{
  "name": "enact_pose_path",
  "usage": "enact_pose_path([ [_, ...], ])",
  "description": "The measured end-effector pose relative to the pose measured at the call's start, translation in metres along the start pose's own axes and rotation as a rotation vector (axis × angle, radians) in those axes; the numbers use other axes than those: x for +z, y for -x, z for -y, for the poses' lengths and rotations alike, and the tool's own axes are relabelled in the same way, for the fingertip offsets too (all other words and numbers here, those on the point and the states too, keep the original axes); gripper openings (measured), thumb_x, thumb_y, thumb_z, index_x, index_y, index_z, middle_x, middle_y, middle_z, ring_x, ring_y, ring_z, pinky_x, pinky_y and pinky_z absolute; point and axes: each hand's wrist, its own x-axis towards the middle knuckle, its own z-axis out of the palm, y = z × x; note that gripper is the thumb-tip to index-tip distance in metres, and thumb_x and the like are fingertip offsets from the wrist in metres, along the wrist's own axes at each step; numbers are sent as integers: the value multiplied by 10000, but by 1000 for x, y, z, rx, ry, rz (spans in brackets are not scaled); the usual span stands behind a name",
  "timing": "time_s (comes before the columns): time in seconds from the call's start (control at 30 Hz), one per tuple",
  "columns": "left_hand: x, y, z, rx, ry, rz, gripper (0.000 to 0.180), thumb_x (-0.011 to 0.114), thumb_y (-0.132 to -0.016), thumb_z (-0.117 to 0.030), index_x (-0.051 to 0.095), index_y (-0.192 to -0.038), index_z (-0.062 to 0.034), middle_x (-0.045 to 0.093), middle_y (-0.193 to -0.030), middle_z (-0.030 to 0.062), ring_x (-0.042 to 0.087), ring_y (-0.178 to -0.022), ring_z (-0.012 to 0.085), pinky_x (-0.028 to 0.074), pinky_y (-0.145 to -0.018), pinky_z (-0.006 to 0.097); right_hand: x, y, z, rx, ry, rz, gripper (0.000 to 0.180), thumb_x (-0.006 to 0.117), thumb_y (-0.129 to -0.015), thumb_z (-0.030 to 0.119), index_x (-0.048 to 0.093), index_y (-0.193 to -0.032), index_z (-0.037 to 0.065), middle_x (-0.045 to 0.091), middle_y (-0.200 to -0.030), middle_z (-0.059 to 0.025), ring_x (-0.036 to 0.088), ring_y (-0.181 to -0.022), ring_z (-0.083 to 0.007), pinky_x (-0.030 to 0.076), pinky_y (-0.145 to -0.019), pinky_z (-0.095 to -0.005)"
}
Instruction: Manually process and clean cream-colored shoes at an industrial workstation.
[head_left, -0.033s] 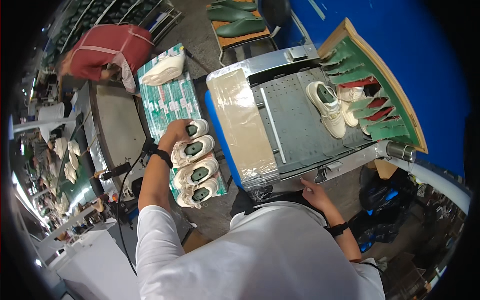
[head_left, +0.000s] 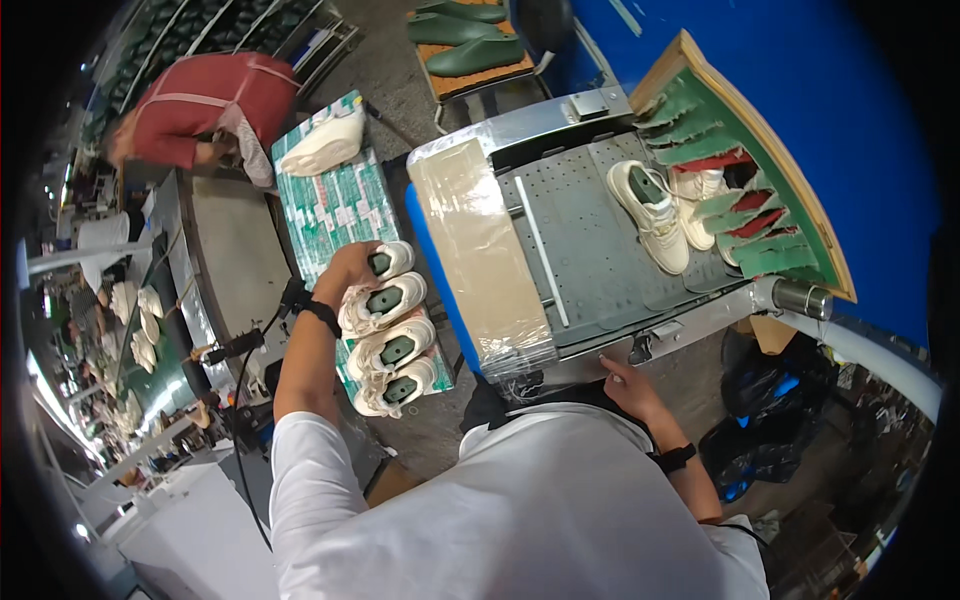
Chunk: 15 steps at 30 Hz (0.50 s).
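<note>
My left hand point(head_left: 350, 270) is closed round the toe end of the farthest cream sneaker point(head_left: 398, 259) in a short row; its fingertips are partly hidden. Nearer to me in that row stand several more cream sneakers point(head_left: 395, 343), side by side, each with a green last inside. They rest on a narrow green-and-white taped board point(head_left: 342, 205). My right hand point(head_left: 630, 388) is at the conveyor's metal side rail point(head_left: 640, 347), forefinger stretched toward it, holding nothing visible. On the dark perforated conveyor belt point(head_left: 585, 215) two cream sneakers point(head_left: 660, 225) stand by the green strip curtain point(head_left: 770, 240).
Another cream sneaker point(head_left: 325, 145) lies at the board's far end. Beyond, a person in red point(head_left: 215, 105) bends over a bench. Green lasts point(head_left: 475, 55) fill an orange-topped rack. Black bags point(head_left: 765, 390) lie at right. A dark cable point(head_left: 238, 430) hangs beside my left arm.
</note>
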Motion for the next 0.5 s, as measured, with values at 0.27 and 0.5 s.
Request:
enact_pose_path([
  [0.27,-22,-44,-295,352,592,-346,734,888,-853,-319,589,-1465,-45,744,-1265,191,741,-1096,319,584,-947,414,-23,15,-4,56,-367,47,507,640,-971,128,627,-1473,54,713,-1025,-54,652,-909,-122,525,-841,-285],
  [0.5,133,-147,-555,-25,1373,-475,1085,972,-744,-340,367,-1545,71,622,-1420,255,660,-1245,357,512,-1080,452,-55,32,-13,92,-386,-24,554,645,-918,116,612,-1453,-27,716,-1050,-102,662,-868,-188,528,-830,-321],
])
